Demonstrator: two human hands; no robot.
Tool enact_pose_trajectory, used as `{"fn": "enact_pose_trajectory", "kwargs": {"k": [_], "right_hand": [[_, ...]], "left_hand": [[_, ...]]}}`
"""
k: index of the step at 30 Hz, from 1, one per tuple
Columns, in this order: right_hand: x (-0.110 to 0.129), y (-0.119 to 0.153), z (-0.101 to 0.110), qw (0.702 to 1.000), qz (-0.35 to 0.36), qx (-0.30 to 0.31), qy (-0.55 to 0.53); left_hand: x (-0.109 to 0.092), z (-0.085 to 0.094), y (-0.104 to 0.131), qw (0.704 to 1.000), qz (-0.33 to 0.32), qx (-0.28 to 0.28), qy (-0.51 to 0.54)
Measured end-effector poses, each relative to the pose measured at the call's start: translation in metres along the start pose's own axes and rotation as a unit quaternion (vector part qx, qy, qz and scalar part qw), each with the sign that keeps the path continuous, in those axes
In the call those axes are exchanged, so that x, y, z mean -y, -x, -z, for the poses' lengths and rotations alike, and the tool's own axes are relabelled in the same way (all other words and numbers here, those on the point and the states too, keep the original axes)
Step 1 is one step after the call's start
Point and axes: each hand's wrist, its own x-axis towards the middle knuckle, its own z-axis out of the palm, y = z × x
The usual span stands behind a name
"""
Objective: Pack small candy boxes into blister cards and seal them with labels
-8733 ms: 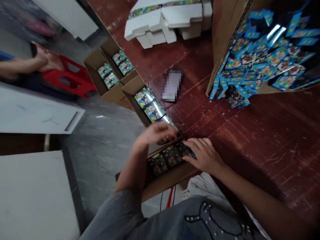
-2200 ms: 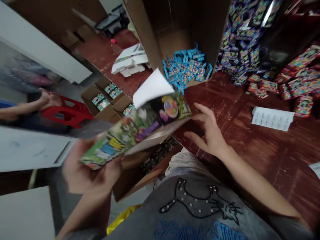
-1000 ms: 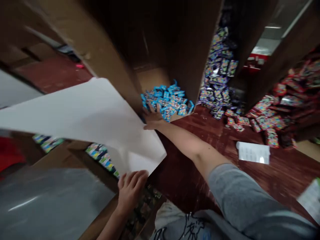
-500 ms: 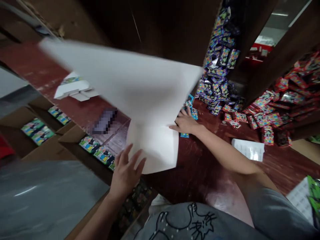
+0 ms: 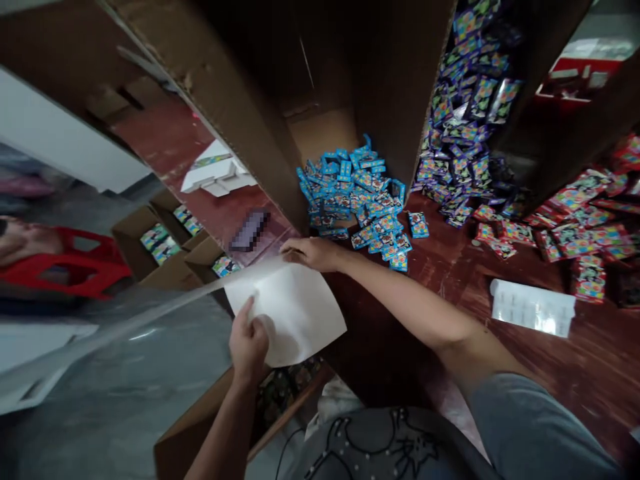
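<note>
A white card sheet (image 5: 305,313), bent along a crease, is spread in front of me above the dark red tabletop. My right hand (image 5: 315,255) is closed on its far edge, fingers curled over. At the near left side, my left hand (image 5: 249,343) grips the sheet with the index finger stretched along its inner face; some of its fingers are hidden. A large flap of the sheet, seen almost edge-on and blurred, sweeps down to the left. Small blue packets (image 5: 370,193) lie piled just beyond my right hand.
Upright cardboard boxes spill purple packets (image 5: 470,140) and red packets (image 5: 590,213) at the right. A label sheet (image 5: 533,308) lies on the red tabletop (image 5: 440,347). Folded white card (image 5: 220,175) is at the far left. Open cartons (image 5: 150,260) and a red stool (image 5: 75,270) stand beyond the table's edge.
The raised white sheet has swung down leftward, uncovering the blue packets. My right hand has moved left from the packets to the sheet's edge. My left hand has closed on the sheet.
</note>
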Motion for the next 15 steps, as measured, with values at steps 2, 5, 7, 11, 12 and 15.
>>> {"fn": "enact_pose_trajectory", "kwargs": {"k": [2,5,7,11,12,15], "right_hand": [[-0.011,-0.012,0.006,1.0,-0.004,-0.011,0.008],[-0.036,-0.028,0.034,0.996,-0.038,-0.063,0.044],[-0.058,-0.043,0.061,0.988,-0.083,-0.09,0.09],[-0.102,-0.096,0.105,0.96,-0.158,-0.054,0.223],[-0.11,-0.112,0.109,0.956,-0.164,-0.034,0.241],[-0.124,-0.153,0.109,0.948,-0.177,0.015,0.263]], "left_hand": [[0.01,-0.004,-0.025,0.998,0.059,0.002,0.004],[0.025,-0.007,-0.061,0.997,0.061,-0.029,-0.021],[0.032,-0.009,-0.081,0.998,0.048,-0.027,-0.033],[0.036,-0.016,-0.101,0.997,0.05,0.018,-0.048],[0.035,-0.017,-0.103,0.996,0.056,0.035,-0.057],[0.038,-0.018,-0.106,0.993,0.042,0.078,-0.08]]}}
